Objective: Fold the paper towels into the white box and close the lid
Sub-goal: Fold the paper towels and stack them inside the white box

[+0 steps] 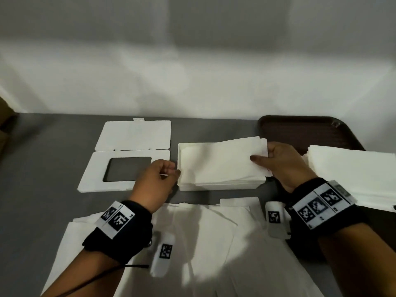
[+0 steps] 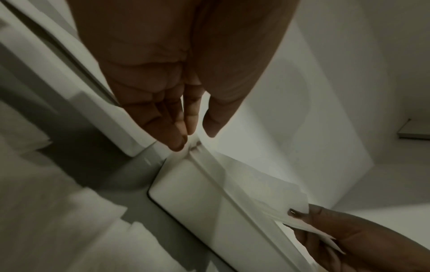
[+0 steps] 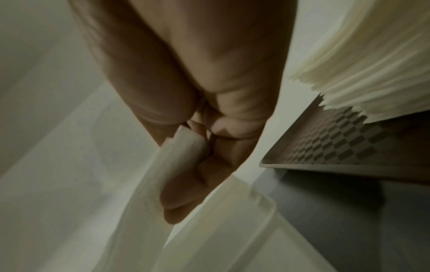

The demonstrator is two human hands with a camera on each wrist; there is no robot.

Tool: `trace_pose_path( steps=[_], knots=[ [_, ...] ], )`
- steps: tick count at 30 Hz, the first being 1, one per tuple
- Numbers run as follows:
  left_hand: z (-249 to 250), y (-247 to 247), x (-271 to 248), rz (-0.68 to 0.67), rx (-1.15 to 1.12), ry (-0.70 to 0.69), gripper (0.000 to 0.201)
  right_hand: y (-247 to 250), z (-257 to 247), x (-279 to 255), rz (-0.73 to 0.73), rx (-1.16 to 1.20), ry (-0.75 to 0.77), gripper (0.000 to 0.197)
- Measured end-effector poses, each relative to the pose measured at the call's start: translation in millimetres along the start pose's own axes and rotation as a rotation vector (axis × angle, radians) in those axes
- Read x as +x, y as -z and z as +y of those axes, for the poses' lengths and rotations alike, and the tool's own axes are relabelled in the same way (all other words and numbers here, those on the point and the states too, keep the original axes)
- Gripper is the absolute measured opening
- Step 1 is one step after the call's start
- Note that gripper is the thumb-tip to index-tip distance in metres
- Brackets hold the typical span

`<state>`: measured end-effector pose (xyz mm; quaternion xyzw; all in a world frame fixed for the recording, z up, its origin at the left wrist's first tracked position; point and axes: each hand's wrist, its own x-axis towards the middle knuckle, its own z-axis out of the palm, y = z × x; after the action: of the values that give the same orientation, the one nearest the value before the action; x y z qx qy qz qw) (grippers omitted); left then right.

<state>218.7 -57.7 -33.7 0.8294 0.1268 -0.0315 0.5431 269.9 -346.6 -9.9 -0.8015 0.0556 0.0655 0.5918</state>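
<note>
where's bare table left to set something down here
Bare grey table lies left of the open lid, and in a strip behind the white box. The near edge is crowded with unfolded paper towels; the right side is filled by the brown tray and its towel stack.

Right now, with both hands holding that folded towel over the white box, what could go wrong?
The folded white paper towel sits tilted, its right end past the rim of the rectangular white plastic box where the right hand pinches it, so it may snag there. The left hand holds only a corner, which could tear. Overhanging paper might jam the hinged white windowed lid.
</note>
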Motion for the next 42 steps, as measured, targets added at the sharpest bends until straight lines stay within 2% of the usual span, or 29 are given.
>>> trace_pose_path(
  steps=[6,9,11,13,18,23,26,30,35,39,42],
  knots=[
    [-1.9,-6.1,2.0,0.017,0.034,-0.008,0.014,-14.0,-5.2,14.6,-0.062,-0.357,0.069,0.015],
    [-3.2,-7.5,1.5,0.023,0.052,-0.017,0.013,-14.4,-1.8,15.9,0.008,-0.485,0.064,0.010],
    [-3.6,-7.3,0.7,0.027,0.061,-0.029,0.013,-10.9,0.6,14.8,0.102,-0.459,0.049,0.022],
    [-4.3,-7.1,0.8,0.031,0.066,-0.036,0.013,-7.5,0.0,12.8,0.165,-0.433,0.034,0.024],
    [-4.7,-7.3,0.7,0.036,0.085,-0.049,0.013,-9.4,-0.6,4.4,0.161,-0.645,0.059,0.008],
    [-1.4,-6.5,-0.2,0.028,0.115,-0.041,0.015,-19.9,0.7,-2.4,0.180,-0.808,0.084,0.010],
    [0.9,-3.6,-3.0,0.045,0.161,-0.059,0.017,-20.4,-0.9,-7.4,0.224,-0.804,0.091,0.013],
    [9.2,0.1,-14.7,0.104,0.236,-0.177,0.016,-12.2,-12.5,-28.5,0.266,-0.724,0.128,0.018],
    [14.7,-4.2,-44.2,0.014,0.197,-0.251,0.007,-14.2,-15.3,-81.7,0.153,-0.649,0.093,0.020],
    [4.1,-4.8,-68.8,-0.091,0.312,-0.294,0.005,-32.1,-1.6,-115.8,-0.107,-0.672,0.025,0.021],
    [-6.1,-1.4,-86.6,-0.153,0.420,-0.310,0.012,-52.5,13.4,-129.1,-0.244,-0.723,-0.029,0.040]
  ],
)
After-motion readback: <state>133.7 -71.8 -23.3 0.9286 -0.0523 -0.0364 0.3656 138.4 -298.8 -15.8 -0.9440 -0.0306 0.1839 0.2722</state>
